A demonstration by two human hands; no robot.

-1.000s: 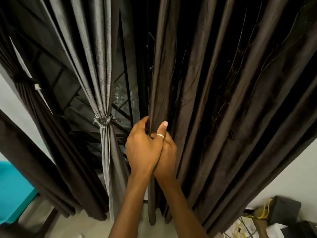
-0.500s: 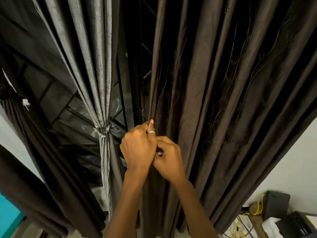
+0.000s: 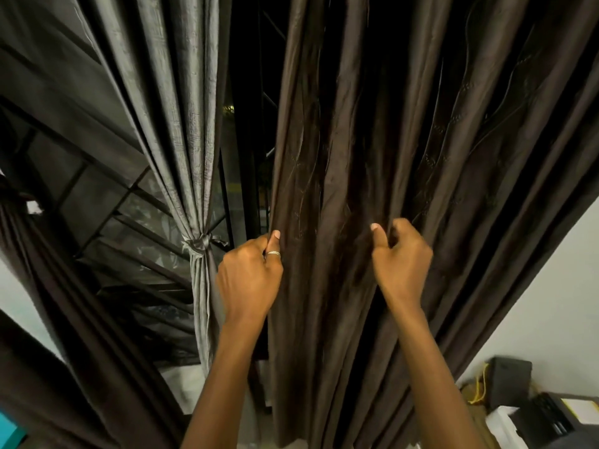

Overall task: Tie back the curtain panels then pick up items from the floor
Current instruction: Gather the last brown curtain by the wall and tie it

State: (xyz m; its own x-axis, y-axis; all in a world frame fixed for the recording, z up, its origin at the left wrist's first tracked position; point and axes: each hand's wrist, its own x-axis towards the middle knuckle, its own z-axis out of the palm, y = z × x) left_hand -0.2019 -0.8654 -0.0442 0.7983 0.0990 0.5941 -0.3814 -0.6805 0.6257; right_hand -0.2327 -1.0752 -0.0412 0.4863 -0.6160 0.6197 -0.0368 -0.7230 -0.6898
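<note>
Front and centre, before a dark barred window (image 3: 129, 202), the dark brown curtain panel (image 3: 340, 140) hangs untied in long vertical folds, filling the middle and right of the view. Both hands are on it at about the same height. The left hand (image 3: 249, 280) grips the panel's left edge, its fingers (image 3: 256, 246) curled behind the hem and the thumb pressed on the front. A silver ring (image 3: 273, 253) sits on that thumb. The right hand (image 3: 402, 264) is well apart to the right, its fingers (image 3: 408, 233) curled into a fold and the thumb pinching the cloth against them. A broad stretch of brown fabric lies between the two hands.

Left of that panel, the grey curtain panel (image 3: 181, 108) is gathered to a narrow waist and bound there by a knotted grey tie (image 3: 202, 244), just beside the left hand. Below the knot it falls straight down. Farther left, another dark brown curtain (image 3: 81, 335) slants across the lower corner.

At the lower right, against a white wall (image 3: 534, 303), stand a black box (image 3: 512, 380) with a yellow cable (image 3: 479, 384) beside it and a black device (image 3: 544, 419) near the frame edge; what kind of device cannot be told.
</note>
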